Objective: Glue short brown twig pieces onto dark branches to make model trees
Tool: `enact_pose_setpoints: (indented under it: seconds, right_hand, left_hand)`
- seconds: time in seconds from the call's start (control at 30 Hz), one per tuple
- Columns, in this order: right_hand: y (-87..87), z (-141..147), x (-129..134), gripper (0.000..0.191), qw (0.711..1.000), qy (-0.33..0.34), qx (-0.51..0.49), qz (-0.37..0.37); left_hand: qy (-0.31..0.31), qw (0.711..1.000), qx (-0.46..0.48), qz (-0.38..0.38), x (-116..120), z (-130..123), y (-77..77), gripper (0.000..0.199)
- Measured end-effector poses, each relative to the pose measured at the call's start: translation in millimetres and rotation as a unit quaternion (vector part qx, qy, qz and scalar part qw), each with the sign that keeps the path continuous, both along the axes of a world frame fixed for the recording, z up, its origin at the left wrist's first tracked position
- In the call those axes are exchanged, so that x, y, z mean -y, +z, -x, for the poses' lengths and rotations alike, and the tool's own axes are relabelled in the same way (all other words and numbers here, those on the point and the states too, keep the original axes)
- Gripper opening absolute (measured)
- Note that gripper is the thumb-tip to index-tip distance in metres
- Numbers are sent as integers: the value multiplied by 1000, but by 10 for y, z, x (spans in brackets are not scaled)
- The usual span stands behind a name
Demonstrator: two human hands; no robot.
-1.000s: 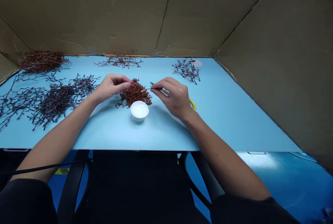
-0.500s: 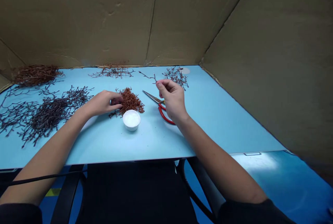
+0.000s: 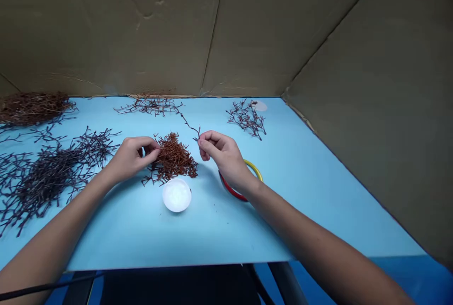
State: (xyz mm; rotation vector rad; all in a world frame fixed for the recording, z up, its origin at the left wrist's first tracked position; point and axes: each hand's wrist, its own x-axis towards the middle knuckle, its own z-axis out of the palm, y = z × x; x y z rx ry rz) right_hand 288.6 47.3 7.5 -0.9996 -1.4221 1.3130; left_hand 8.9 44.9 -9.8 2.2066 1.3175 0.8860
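My right hand pinches a long, thin dark twig near its lower end, and the twig rises up and to the left. My left hand rests with curled fingers against the side of a heap of short reddish-brown twigs; nothing clear shows in its fingers. In front of the heap stands a white cup filled with something white. Scissors with red and yellow handles lie under my right wrist, their blades hidden by that hand.
Several piles of branching dark twigs lie across the light blue table: a large one at left, a brown heap far left, and sprigs at the back. Brown cardboard walls stand behind and right.
My right hand no longer has the scissors by it; they lie on the table, and it pinches a long twig. Both hands have moved nearer me, and the table sits lower in view.
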Motion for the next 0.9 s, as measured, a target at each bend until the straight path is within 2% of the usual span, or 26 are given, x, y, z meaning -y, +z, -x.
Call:
enact_pose_setpoints:
  seconds: [0.17,0.3,0.4,0.53,0.7,0.9]
  right_hand:
    - [-106,-6,116,15,995,-60,45,-64]
    - [-136,14,227,7,986,-76,92,-116]
    - [-120,64,266,7,988,-68,84,-111]
    - [-50,148,266,11,994,-48,72,-73]
    - [63,210,138,11,994,-12,100,-41]
    - [126,363,-114,11,995,39,84,-46]
  left_hand:
    - [7,1000,26,0,51,-94,10,14]
    - [36,997,68,22,97,-176,31,14]
    - [77,982,158,64,131,-266,60,15]
    - [92,949,276,124,146,-379,90,15]
    - [113,938,290,150,111,-419,76,17]
    - [90,912,337,216,93,-415,48,22]
